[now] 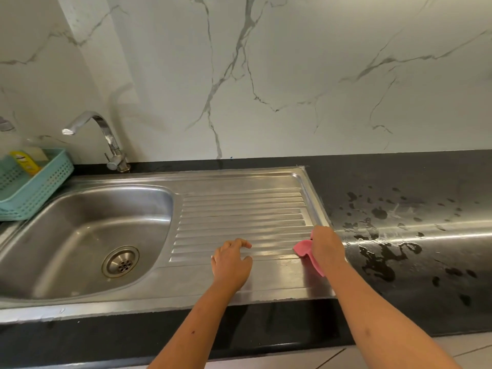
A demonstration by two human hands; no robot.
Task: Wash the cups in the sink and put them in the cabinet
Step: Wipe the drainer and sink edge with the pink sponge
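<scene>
The steel sink (80,198) has a bare basin with only its drain (120,261) showing; no cup is in view. My right hand (326,245) grips a pink cloth (304,249) and holds it against the near right part of the ribbed draining board (239,217). My left hand (231,262) hovers or rests over the board's front edge with loosely curled fingers, holding nothing. No cabinet is in view.
A chrome tap (106,137) stands behind the basin. A teal perforated basket (40,182) with a yellow bottle (25,162) sits at the far left. The black counter (412,182) to the right carries water splashes (380,251). A marble wall rises behind.
</scene>
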